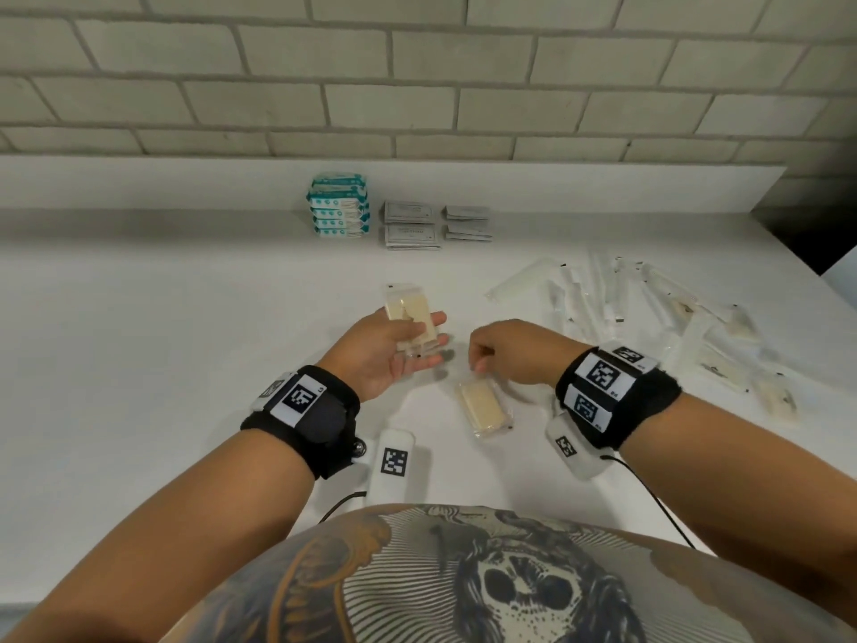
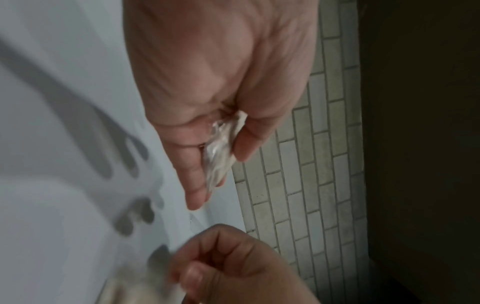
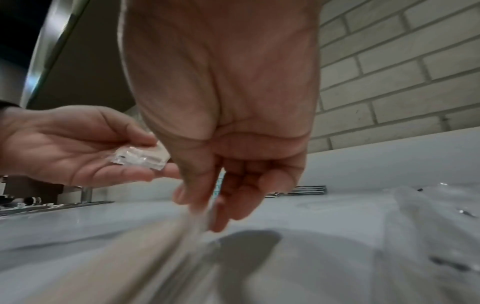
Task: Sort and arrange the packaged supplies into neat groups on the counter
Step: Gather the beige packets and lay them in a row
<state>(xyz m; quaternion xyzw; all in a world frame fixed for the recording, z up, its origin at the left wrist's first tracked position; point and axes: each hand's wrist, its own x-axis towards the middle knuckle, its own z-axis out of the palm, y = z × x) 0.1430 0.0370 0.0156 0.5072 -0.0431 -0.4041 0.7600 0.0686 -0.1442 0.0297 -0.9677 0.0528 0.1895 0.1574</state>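
My left hand (image 1: 381,364) is palm up over the white counter (image 1: 185,341). Its thumb (image 2: 249,144) pins a small stack of cream packets in clear wrap (image 1: 412,320) against the straight fingers; the stack also shows in the right wrist view (image 3: 141,157). Just to the right, my right hand (image 1: 482,362) pinches the top edge of another cream packet (image 1: 482,406), which slants down towards me. Whether its low end touches the counter, I cannot tell. That packet is a blur in the right wrist view (image 3: 130,257).
By the brick wall stand a stack of teal packs (image 1: 338,206) and two groups of grey sachets (image 1: 410,225) (image 1: 466,222). A loose pile of long clear-wrapped items (image 1: 649,317) covers the right side of the counter. The counter edge runs along my belly.
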